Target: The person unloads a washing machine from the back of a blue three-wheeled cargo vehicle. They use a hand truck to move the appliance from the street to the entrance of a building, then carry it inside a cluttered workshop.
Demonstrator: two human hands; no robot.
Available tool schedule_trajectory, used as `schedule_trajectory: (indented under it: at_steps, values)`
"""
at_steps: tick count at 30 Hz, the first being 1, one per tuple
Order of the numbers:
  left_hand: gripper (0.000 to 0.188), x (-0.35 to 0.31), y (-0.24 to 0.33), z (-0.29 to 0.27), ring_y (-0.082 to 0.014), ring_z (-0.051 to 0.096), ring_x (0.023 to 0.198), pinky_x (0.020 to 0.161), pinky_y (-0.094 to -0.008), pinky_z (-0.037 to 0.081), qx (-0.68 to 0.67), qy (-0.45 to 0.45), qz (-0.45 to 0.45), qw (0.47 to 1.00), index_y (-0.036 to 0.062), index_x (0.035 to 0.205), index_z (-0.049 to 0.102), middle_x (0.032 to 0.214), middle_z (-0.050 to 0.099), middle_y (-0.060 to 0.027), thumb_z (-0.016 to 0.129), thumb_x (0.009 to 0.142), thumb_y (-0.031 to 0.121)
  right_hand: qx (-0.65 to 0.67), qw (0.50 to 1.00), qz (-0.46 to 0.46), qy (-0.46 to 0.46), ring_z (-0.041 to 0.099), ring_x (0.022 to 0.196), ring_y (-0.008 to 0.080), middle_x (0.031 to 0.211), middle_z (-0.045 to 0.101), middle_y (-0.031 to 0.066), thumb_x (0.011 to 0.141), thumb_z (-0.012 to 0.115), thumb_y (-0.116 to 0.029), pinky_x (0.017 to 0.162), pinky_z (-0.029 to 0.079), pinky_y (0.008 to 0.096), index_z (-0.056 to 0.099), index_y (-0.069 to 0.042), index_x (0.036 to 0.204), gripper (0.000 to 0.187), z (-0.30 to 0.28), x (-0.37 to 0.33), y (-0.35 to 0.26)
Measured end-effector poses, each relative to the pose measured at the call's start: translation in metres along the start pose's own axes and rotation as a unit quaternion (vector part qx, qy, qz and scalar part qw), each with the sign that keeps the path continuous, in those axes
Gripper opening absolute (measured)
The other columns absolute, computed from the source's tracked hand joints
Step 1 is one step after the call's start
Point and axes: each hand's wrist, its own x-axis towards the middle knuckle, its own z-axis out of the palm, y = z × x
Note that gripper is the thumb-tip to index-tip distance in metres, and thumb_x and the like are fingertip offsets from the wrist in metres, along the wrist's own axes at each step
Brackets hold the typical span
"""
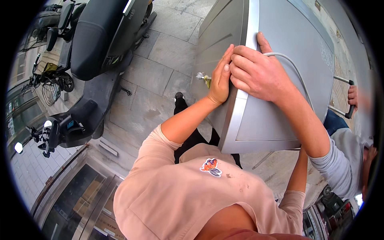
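Observation:
A big grey metal appliance (288,112), box-shaped with a bright rim, stands tilted in front of me. My left hand (221,79) lies against its left side by the edge, fingers stretched out and together. Beside it, a co-worker's hand (256,72) in a grey sleeve rests over the same edge, touching my fingers. A grey cable (298,74) runs from under that hand across the panel. Near my left wrist hangs a white plug (200,75) with a yellow tie. My right forearm (298,172) reaches up behind the appliance's lower edge, which hides my right hand.
The co-worker's other hand (353,98) holds a black trolley handle (352,108) at the right. A dark scooter (96,48) stands on the stone paving (172,52) to the left, with more two-wheelers beyond. A glass door front (72,200) is at lower left.

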Motion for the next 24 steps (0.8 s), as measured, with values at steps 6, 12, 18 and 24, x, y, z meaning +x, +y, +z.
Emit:
schedule_trajectory:
  at_steps: [6,12,18,24]
  values:
    - [0.056,0.007,0.0,-0.014,-0.034,0.037,0.144,0.118,-0.0396,0.028,-0.004,0.035,0.016,0.999,-0.0061,0.143,0.045,0.154,0.04,-0.0214,0.025,0.108,0.032,-0.158,0.987,-0.01,0.008,0.052,0.116,0.019,0.105,0.054,0.0059,0.075,0.074,-0.026,0.107,0.039,0.0291,0.047,-0.008,0.098,0.04,0.002,0.016,0.003]
    - [0.056,0.005,-0.003,-0.051,-0.0335,0.041,0.141,0.117,-0.0395,0.031,-0.004,0.063,0.001,0.998,-0.0045,0.139,0.051,0.15,0.045,-0.0217,0.024,0.108,0.033,-0.205,0.975,-0.081,-0.036,0.049,0.121,0.0218,0.117,0.055,0.0075,0.074,0.077,-0.023,0.11,0.038,0.0305,0.049,-0.007,0.111,0.049,-0.012,0.051,0.005]
    - [0.053,0.002,-0.013,-0.105,-0.0327,0.053,0.13,0.111,-0.0378,0.039,0.015,0.104,-0.001,0.994,-0.0047,0.131,0.06,0.141,0.055,-0.0219,0.029,0.108,0.032,0.108,0.994,-0.025,0.02,0.047,0.124,0.0206,0.116,0.055,0.0088,0.08,0.07,-0.033,0.111,0.036,0.0371,0.052,-0.007,0.108,0.042,-0.014,0.1,-0.001]
    - [0.051,-0.004,-0.038,-0.174,-0.0301,0.059,0.124,0.106,-0.0361,0.043,0.016,0.105,-0.022,0.994,-0.0048,0.127,0.062,0.134,0.061,-0.0197,0.031,0.108,0.031,0.254,0.921,0.296,0.018,0.049,0.123,0.0264,0.121,0.056,0.0129,0.086,0.064,-0.035,0.108,0.038,0.0398,0.053,-0.005,0.115,0.043,0.036,0.012,-0.093]
